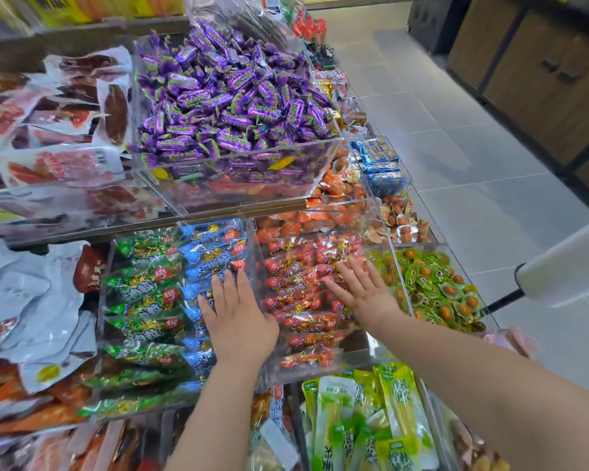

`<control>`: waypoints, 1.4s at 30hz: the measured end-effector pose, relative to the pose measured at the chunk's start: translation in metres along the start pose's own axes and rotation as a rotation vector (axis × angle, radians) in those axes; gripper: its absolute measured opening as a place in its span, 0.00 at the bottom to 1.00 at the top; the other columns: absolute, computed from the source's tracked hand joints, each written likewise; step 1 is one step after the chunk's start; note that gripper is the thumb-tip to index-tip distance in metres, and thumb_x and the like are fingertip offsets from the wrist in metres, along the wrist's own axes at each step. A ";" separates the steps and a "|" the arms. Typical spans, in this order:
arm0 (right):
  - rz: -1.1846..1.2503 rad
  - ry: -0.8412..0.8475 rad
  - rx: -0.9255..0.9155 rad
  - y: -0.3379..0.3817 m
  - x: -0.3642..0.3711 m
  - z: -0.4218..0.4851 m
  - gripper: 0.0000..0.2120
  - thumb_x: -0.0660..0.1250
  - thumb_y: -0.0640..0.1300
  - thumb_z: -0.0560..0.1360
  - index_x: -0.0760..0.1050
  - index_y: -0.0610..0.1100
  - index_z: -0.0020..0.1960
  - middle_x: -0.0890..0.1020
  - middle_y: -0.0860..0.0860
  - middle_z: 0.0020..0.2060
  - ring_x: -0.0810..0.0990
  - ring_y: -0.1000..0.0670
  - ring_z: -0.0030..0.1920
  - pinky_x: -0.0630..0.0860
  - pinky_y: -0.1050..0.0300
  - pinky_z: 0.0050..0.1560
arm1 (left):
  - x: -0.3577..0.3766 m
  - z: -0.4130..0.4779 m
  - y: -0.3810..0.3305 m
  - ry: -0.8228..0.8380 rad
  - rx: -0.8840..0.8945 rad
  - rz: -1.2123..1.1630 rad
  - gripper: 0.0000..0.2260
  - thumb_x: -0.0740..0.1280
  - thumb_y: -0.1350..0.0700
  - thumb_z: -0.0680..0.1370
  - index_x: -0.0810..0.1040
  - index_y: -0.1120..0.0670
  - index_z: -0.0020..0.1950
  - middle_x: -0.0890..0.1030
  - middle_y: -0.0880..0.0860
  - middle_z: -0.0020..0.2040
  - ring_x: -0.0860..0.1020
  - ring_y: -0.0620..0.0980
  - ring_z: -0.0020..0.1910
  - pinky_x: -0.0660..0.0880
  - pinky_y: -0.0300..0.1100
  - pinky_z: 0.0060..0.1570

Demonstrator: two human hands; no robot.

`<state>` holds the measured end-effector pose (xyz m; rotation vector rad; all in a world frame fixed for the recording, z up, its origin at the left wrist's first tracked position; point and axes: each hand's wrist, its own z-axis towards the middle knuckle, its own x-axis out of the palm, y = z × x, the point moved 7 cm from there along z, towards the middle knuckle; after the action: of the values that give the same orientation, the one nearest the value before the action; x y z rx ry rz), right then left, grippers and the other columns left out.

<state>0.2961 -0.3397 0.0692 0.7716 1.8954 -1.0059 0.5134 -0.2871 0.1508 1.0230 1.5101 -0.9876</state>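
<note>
Flatly, left hand (238, 321) and right hand (366, 294) flank the clear divider (252, 239).

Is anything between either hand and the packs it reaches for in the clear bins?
Nothing visible. The left hand lies flat on the blue packs, the right hand on the red packs; both bins look open-topped. A clear bin wall only separates the hands.

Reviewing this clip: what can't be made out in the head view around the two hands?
Head view: blue foil snack packets under the left hand, hidden by the palm; contact unclear.
Head view: red foil snack packets under the right hand, likewise covered.
Head view: white roll on a black rod, cut off by the right edge.
Packet print: too small, blurred.
</note>
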 end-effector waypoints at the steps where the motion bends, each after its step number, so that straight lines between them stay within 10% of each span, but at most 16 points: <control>1: -0.009 -0.005 -0.023 0.000 0.000 0.006 0.48 0.56 0.37 0.75 0.12 0.51 0.60 0.23 0.44 0.66 0.18 0.37 0.63 0.25 0.37 0.65 | 0.000 0.000 0.000 -0.002 -0.002 0.002 0.36 0.56 0.46 0.78 0.41 0.54 0.79 0.42 0.55 0.80 0.39 0.56 0.78 0.38 0.58 0.73; 14: -0.039 0.126 -0.091 -0.005 -0.009 0.015 0.51 0.67 0.51 0.73 0.25 0.53 0.72 0.31 0.44 0.73 0.29 0.40 0.73 0.32 0.38 0.69 | 0.001 -0.001 0.003 -0.037 0.018 -0.033 0.35 0.58 0.44 0.78 0.46 0.54 0.79 0.49 0.54 0.80 0.42 0.55 0.78 0.37 0.57 0.73; 21: 0.608 -0.127 0.022 -0.011 -0.064 -0.049 0.22 0.63 0.47 0.76 0.68 0.44 0.69 0.69 0.42 0.67 0.64 0.41 0.69 0.65 0.47 0.68 | -0.019 -0.013 -0.004 -0.068 0.081 -0.172 0.29 0.63 0.48 0.77 0.60 0.55 0.76 0.62 0.58 0.76 0.53 0.59 0.76 0.50 0.58 0.74; 27: 1.143 -0.297 0.308 -0.028 -0.027 -0.146 0.10 0.64 0.42 0.76 0.79 0.43 0.55 0.81 0.46 0.49 0.78 0.47 0.49 0.72 0.57 0.48 | -0.012 -0.085 -0.086 -0.123 0.515 -0.423 0.12 0.68 0.60 0.72 0.81 0.60 0.55 0.81 0.58 0.52 0.75 0.60 0.57 0.69 0.50 0.58; 31: 1.342 -0.214 0.632 -0.023 0.059 -0.229 0.08 0.64 0.42 0.75 0.80 0.44 0.53 0.81 0.48 0.47 0.78 0.48 0.48 0.72 0.57 0.47 | 0.041 -0.149 -0.141 0.152 0.688 -0.468 0.11 0.67 0.58 0.75 0.80 0.54 0.56 0.81 0.51 0.48 0.77 0.52 0.48 0.68 0.41 0.45; 38: 1.592 0.275 1.138 0.079 0.221 -0.432 0.15 0.54 0.49 0.78 0.76 0.41 0.48 0.77 0.45 0.46 0.76 0.48 0.45 0.71 0.61 0.41 | 0.175 -0.273 -0.162 1.067 0.355 -0.367 0.10 0.60 0.60 0.80 0.70 0.54 0.39 0.72 0.53 0.35 0.74 0.47 0.27 0.65 0.36 0.27; 42: 1.618 0.555 1.346 0.163 0.270 -0.548 0.14 0.60 0.46 0.78 0.63 0.48 0.35 0.71 0.50 0.36 0.72 0.50 0.35 0.71 0.60 0.40 | 0.219 -0.325 -0.136 1.253 0.275 -0.142 0.11 0.56 0.57 0.81 0.66 0.51 0.39 0.70 0.50 0.33 0.67 0.45 0.28 0.62 0.36 0.28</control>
<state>0.0909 0.2475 -0.0439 2.8052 0.0661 -0.7468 0.2635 0.0043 -0.0067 1.9436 2.4953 -0.6248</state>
